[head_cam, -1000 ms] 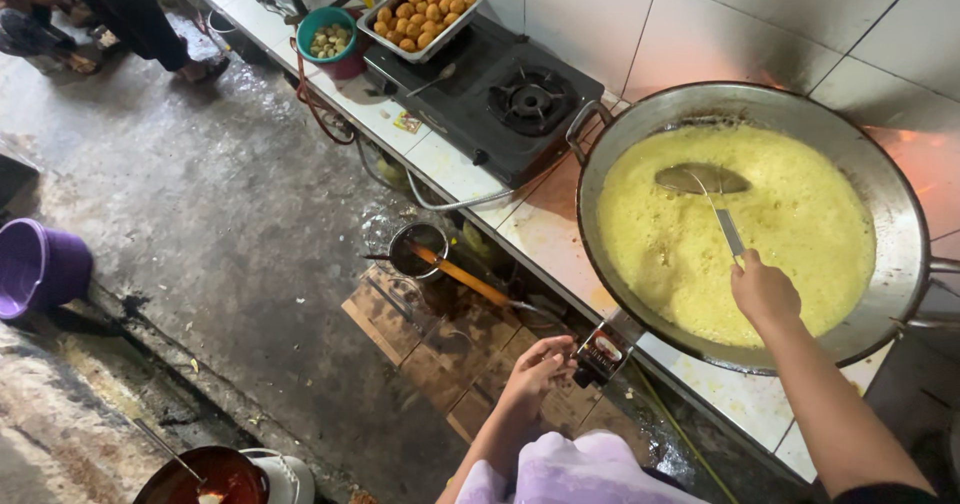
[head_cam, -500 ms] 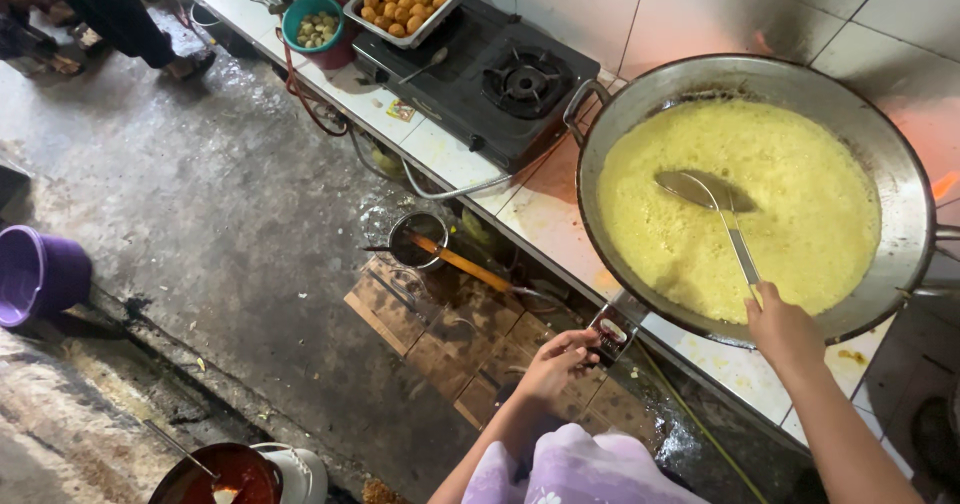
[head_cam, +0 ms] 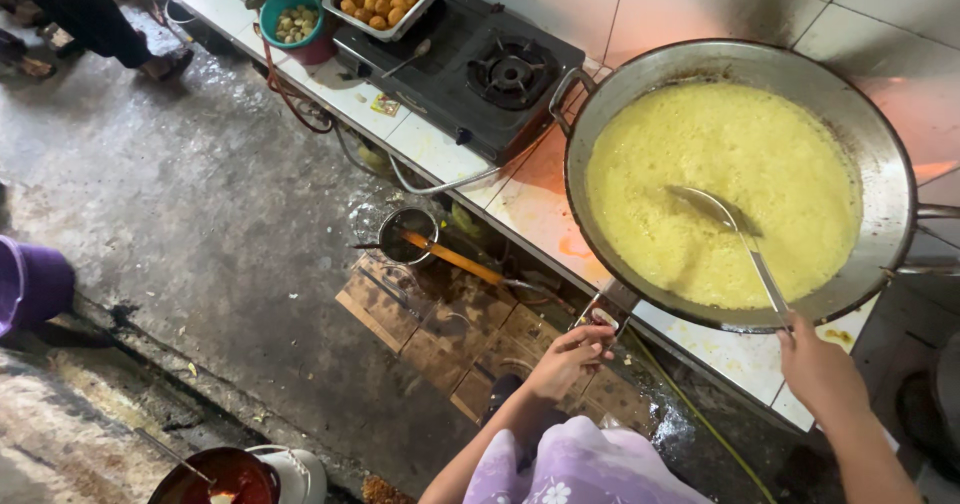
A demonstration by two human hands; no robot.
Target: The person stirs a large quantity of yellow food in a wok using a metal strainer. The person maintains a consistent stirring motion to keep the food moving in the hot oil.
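Head view: right hand (head_cam: 822,369) grip closed on ladle (head_cam: 735,232) handle, left hand (head_cam: 570,359) clasping wok (head_cam: 880,164) handle.

**Camera setup: single head view**

I have one view only, head-worn, looking steeply down from standing height. The wok (head_cam: 740,189) fills 1–3 o'clock at arm's reach; the counter (head_cam: 440,144) runs from 11 towards 4 o'clock, wet floor (head_cam: 200,234) at 9. No second view shares anything.
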